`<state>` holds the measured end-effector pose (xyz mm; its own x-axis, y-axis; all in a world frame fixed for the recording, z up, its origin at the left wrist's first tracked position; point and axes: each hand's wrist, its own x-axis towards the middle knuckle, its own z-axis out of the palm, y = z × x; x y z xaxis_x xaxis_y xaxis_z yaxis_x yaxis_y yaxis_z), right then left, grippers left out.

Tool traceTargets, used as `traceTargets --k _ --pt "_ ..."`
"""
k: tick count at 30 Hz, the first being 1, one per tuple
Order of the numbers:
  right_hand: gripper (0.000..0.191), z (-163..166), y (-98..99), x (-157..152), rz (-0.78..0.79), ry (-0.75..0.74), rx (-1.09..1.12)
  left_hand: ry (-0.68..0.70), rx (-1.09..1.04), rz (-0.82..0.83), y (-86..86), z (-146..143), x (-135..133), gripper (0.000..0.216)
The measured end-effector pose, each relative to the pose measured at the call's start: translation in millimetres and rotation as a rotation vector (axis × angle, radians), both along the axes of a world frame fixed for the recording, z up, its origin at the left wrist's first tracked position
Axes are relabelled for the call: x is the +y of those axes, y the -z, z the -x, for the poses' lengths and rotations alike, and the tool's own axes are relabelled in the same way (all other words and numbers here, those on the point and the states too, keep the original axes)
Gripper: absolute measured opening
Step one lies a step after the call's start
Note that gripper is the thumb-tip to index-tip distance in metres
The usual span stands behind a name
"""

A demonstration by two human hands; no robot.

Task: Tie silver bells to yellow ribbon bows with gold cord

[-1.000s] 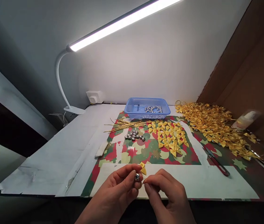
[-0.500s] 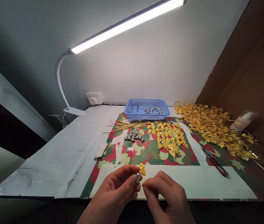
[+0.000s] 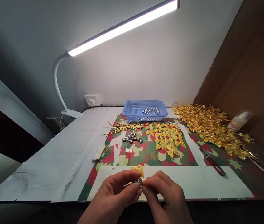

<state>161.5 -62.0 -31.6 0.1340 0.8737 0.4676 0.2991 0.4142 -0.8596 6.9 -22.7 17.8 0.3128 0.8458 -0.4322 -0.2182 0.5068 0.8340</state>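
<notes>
My left hand (image 3: 116,194) pinches a small silver jingle bell (image 3: 138,180) between thumb and fingers, just above the table's near edge. A yellow ribbon bow (image 3: 139,169) stands up beyond those fingertips, right behind the bell. Close against the bell's right side, my right hand (image 3: 165,196) is closed in a pinch. A thin gold tie runs between its fingertips, mostly hidden now. Farther off lie loose silver bells (image 3: 132,137), a bundle of gold ties (image 3: 122,128) and rows of yellow bows (image 3: 168,138).
A blue basket (image 3: 145,118) with silver bells stands at the back. A heap of gold bows (image 3: 206,124) covers the right side, near a white-capped bottle (image 3: 238,120). Red-handled scissors (image 3: 213,162) lie at right, a white block (image 3: 99,153) at left. A lamp (image 3: 124,28) hangs overhead.
My right fingertips have moved in closer to the bell, and the gap with the strand has narrowed. The bow has turned and shows more of both loops. The whole view has shifted slightly.
</notes>
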Motion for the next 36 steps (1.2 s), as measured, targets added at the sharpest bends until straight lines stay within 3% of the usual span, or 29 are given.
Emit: traceTargets --k 6,11,16,20,30,33,36 --pt "0.009 -0.8 3.3 2.9 0.192 -0.059 0.15 0.07 0.105 -0.24 -1.0 -3.9 -1.3 0.019" --pt "0.011 3.3 6.0 2.7 0.198 -0.074 0.214 0.028 0.227 -0.399 -4.5 -8.7 -5.3 0.007" --pt "0.015 2.0 8.3 3.4 0.079 -0.03 -0.004 0.05 0.423 -0.567 2.1 -8.4 -6.5 0.006" --pt "0.02 -2.4 8.8 5.2 -0.013 -0.025 -0.19 0.059 0.455 -0.626 7.5 -7.4 -6.7 0.004" --pt "0.021 -2.2 10.4 6.9 -0.017 -0.013 -0.317 0.081 0.481 -0.647 15.0 -6.0 -6.2 0.008" --pt "0.021 -3.6 8.5 4.4 -0.087 0.056 -0.224 0.075 0.513 -0.632 18.3 -3.9 -5.9 0.008" --pt "0.017 -3.9 -5.7 -3.2 -0.015 0.145 0.121 0.059 0.535 -0.61 20.0 -1.1 -4.8 0.008"
